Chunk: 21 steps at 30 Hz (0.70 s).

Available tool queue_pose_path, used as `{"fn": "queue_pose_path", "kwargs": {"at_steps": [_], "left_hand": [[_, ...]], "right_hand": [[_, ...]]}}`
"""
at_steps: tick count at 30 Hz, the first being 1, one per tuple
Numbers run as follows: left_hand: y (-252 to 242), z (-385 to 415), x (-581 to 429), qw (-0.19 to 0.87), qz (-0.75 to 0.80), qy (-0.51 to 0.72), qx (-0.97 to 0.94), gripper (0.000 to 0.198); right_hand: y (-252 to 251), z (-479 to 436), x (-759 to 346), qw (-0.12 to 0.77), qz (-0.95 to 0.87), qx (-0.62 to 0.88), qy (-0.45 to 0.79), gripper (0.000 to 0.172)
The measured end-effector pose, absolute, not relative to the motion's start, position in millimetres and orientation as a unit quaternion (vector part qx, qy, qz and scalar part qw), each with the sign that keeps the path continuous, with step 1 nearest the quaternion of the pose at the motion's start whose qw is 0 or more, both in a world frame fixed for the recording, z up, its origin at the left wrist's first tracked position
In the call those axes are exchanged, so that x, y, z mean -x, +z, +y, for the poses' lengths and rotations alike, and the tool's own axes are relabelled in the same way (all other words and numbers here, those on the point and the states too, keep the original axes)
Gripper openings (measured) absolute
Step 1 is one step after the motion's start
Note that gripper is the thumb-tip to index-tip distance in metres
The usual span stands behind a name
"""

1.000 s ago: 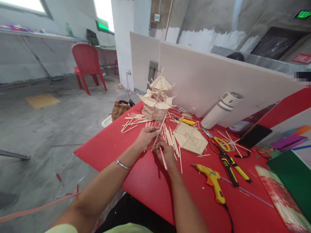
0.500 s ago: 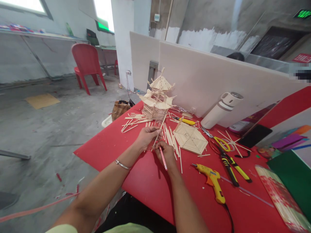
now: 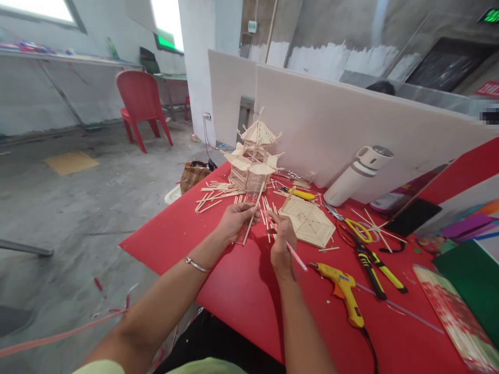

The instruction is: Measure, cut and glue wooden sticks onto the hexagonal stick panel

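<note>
Over the front of the red table, my left hand [image 3: 235, 222] pinches a thin wooden stick [image 3: 248, 231] that slants up toward the pagoda model. In my right hand [image 3: 283, 246] is a pink pencil [image 3: 297, 258], gripped near its upper end; its tip points toward the stick. Behind my hands stands the stick-built pagoda model [image 3: 255, 165] with two tiers of roof. Loose wooden sticks [image 3: 212, 196] lie scattered around its base. A flat hexagonal stick panel [image 3: 317, 224] rests to the right of my right hand.
A yellow glue gun [image 3: 343, 283], yellow-black pliers [image 3: 372, 275], yellow-handled scissors [image 3: 358, 230] and a white thermos [image 3: 356, 176] occupy the table's right side. A packet of sticks [image 3: 444, 311] lies at the far right. White boards [image 3: 331, 114] stand behind. A red chair [image 3: 140, 101] is on the floor.
My right hand has moved right and slightly up, away from the stick, with the pencil still in it. My left hand holds the stick in nearly the same place.
</note>
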<state>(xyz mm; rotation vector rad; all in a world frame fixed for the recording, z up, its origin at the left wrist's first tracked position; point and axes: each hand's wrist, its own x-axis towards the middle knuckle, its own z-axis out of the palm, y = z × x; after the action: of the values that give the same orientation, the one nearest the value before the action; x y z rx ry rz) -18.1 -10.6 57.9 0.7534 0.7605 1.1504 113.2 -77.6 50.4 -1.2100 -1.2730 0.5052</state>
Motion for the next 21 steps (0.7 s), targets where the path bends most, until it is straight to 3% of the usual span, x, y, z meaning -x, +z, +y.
{"fn": "queue_pose_path", "kwargs": {"at_steps": [7, 21], "left_hand": [[57, -13, 13, 0.709, 0.339, 0.510, -0.350, 0.042], [58, -15, 12, 0.695, 0.340, 0.512, -0.373, 0.034]], "right_hand": [[58, -78, -110, 0.606, -0.564, 0.527, 0.195, 0.028], [62, -80, -110, 0.600, -0.560, 0.520, 0.237, 0.028]]}}
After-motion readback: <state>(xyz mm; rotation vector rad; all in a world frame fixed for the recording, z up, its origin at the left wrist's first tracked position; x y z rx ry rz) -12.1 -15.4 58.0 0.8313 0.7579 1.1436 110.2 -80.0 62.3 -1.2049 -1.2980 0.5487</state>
